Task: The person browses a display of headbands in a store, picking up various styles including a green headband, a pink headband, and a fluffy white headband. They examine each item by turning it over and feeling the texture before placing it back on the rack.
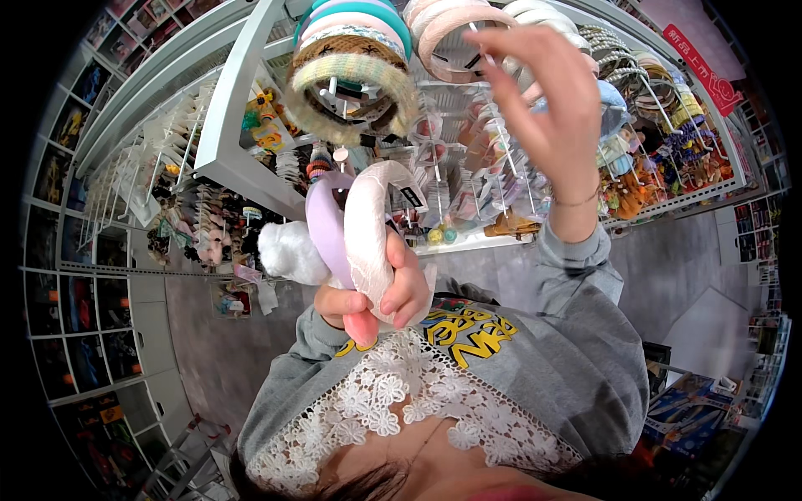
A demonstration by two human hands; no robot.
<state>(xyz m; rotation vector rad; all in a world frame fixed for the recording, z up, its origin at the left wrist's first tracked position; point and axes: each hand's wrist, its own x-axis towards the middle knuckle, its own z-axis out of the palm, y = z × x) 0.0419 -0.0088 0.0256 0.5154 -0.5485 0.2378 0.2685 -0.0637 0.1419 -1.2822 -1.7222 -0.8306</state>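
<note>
My left hand (376, 288) is closed around several padded headbands: a white lace-patterned one (366, 244) in front, a lavender one (326, 232) behind it, and the end of a coral-pink one (360, 329) below. A fluffy white item (291, 253) is at their left. My right hand (545, 94) is raised by the display hook at the top, thumb and forefinger near the hook's white tip. Pink padded headbands (438, 47) hang just left of those fingers. Whether the fingertips touch the hook or hold anything is unclear. A knitted pastel headband (354, 69) hangs further left.
A white display rack (216, 119) spans the front, with hooks of hair accessories. Twisted headbands (617, 62) and scrunchies (689, 141) hang at the right. Small packaged accessories (435, 150) hang in the middle. White cubby shelves (131, 325) stand at the left; boxes (686, 413) sit lower right.
</note>
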